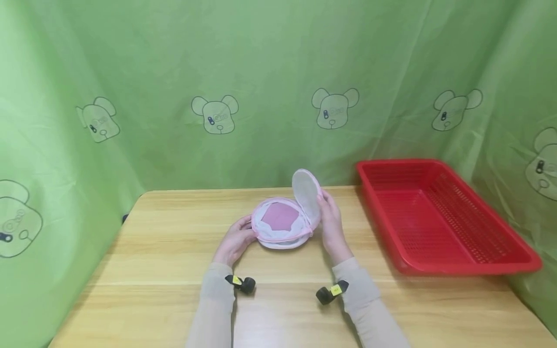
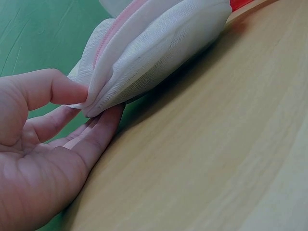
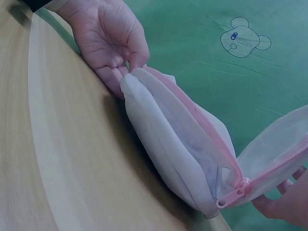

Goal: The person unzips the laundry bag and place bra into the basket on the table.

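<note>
A round white mesh laundry bag (image 1: 283,245) with pink zip edging lies low over the wooden table, its lid (image 1: 306,190) raised on the right side. Through the opening shows a flat pink patch (image 1: 280,216) with angular edges. My left hand (image 1: 236,240) pinches the bag's left rim, thumb on top and fingers underneath, as the left wrist view confirms. On the other side, my right hand (image 1: 332,226) holds the raised lid by its outer edge. The pink zip pull (image 3: 231,197) hangs by the lid's hinge in the right wrist view.
A large red plastic basket (image 1: 398,241) with slotted walls stands at the right of the wooden table (image 1: 174,299). Green curtains (image 1: 270,53) printed with bear heads hang behind and at both sides. Each sleeve carries a small black wrist camera (image 1: 248,285).
</note>
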Tool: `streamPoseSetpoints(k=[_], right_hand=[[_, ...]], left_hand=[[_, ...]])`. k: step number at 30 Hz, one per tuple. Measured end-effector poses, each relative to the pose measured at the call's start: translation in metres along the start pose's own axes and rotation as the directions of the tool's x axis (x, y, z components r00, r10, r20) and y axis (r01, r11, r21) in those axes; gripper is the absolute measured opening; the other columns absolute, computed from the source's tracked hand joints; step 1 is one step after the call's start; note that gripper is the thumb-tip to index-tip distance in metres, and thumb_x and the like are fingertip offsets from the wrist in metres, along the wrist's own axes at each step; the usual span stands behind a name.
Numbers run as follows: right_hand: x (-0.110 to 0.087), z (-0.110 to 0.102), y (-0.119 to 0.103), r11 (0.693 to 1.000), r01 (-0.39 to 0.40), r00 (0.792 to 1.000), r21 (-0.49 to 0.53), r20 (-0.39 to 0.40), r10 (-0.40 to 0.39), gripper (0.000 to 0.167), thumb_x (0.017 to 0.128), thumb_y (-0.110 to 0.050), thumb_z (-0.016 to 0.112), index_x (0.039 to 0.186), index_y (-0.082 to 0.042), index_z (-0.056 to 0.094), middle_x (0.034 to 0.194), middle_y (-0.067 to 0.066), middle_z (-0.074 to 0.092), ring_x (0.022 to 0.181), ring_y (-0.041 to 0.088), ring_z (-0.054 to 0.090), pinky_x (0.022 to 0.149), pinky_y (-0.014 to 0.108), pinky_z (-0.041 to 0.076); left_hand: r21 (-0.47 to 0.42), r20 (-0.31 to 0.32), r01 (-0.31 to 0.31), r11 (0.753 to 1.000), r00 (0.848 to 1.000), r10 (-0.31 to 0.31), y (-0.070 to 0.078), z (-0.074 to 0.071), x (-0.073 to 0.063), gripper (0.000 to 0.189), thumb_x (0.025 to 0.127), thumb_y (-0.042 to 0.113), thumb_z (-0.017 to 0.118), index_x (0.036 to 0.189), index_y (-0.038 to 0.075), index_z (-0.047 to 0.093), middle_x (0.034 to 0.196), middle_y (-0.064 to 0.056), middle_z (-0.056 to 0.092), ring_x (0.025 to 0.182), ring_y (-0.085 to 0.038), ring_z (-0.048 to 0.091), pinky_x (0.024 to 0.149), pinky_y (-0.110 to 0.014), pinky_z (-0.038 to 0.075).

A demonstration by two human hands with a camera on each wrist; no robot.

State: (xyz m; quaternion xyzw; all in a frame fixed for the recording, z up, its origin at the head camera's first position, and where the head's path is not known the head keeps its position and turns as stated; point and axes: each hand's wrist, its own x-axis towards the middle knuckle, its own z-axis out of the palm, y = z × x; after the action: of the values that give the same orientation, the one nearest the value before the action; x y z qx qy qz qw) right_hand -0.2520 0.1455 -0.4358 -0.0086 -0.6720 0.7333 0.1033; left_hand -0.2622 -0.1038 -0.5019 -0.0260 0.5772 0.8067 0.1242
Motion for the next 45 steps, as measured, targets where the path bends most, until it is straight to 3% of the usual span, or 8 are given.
streamPoseSetpoints(k=[9,17,22,27,37,45], right_hand=[[-0.004,-0.008,-0.004,0.996,0.023,0.998,-0.087,-0.058,-0.028,0.040,0.101,-0.028,0.050,0.136,-0.008,0.053,0.137,0.009,0.056,0.119,0.020,0.055,0.097,0.023,0.050],[-0.007,-0.016,-0.006,0.980,0.002,0.996,-0.201,-0.092,-0.021,0.043,0.102,-0.030,0.047,0.140,-0.010,0.051,0.138,0.014,0.056,0.119,0.026,0.056,0.104,0.041,0.049],[-0.009,-0.022,-0.008,0.976,-0.009,0.995,-0.219,-0.098,-0.013,0.044,0.103,-0.025,0.042,0.140,-0.001,0.049,0.141,0.020,0.052,0.127,0.026,0.049,0.111,0.043,0.041],[-0.009,-0.025,-0.010,0.991,-0.018,0.995,-0.134,-0.096,0.005,0.044,0.105,-0.023,0.037,0.138,0.003,0.048,0.134,0.024,0.054,0.122,0.025,0.049,0.110,0.041,0.040],[-0.008,-0.027,-0.007,0.999,-0.039,0.992,0.035,-0.117,0.043,0.046,0.106,-0.024,0.031,0.145,-0.002,0.040,0.136,0.016,0.051,0.122,0.017,0.049,0.109,0.031,0.041],[-0.004,-0.030,-0.009,0.949,-0.036,0.992,0.314,-0.102,0.072,0.048,0.106,-0.018,0.029,0.151,-0.002,0.028,0.153,0.015,0.037,0.140,0.022,0.038,0.119,0.031,0.033]], left_hand=[[0.008,-0.001,0.005,1.000,1.000,-0.005,0.000,0.001,0.000,0.069,0.080,-0.018,0.052,0.145,-0.002,0.038,0.138,-0.023,0.049,0.102,-0.016,0.060,0.091,-0.025,0.055],[0.014,0.001,0.006,1.000,1.000,-0.006,0.000,0.001,-0.001,0.069,0.080,-0.017,0.053,0.145,-0.003,0.037,0.137,-0.023,0.049,0.102,-0.015,0.061,0.092,-0.025,0.055],[0.015,0.002,0.009,1.000,1.000,-0.009,0.000,0.001,-0.002,0.069,0.080,-0.018,0.053,0.145,-0.002,0.036,0.137,-0.023,0.048,0.103,-0.016,0.060,0.093,-0.026,0.055],[0.018,0.001,0.014,1.000,1.000,-0.014,0.000,0.000,-0.001,0.070,0.080,-0.017,0.053,0.146,-0.002,0.036,0.137,-0.024,0.048,0.104,-0.017,0.061,0.095,-0.027,0.055],[0.020,-0.003,0.005,1.000,1.000,-0.005,0.002,0.002,-0.003,0.069,0.081,-0.015,0.054,0.146,-0.003,0.035,0.132,-0.023,0.050,0.102,-0.017,0.061,0.096,-0.030,0.055],[-0.002,0.008,-0.011,1.000,1.000,0.011,0.004,0.003,-0.006,0.060,0.087,-0.008,0.056,0.144,-0.005,0.037,0.125,-0.020,0.059,0.096,-0.014,0.066,0.100,-0.036,0.054]])
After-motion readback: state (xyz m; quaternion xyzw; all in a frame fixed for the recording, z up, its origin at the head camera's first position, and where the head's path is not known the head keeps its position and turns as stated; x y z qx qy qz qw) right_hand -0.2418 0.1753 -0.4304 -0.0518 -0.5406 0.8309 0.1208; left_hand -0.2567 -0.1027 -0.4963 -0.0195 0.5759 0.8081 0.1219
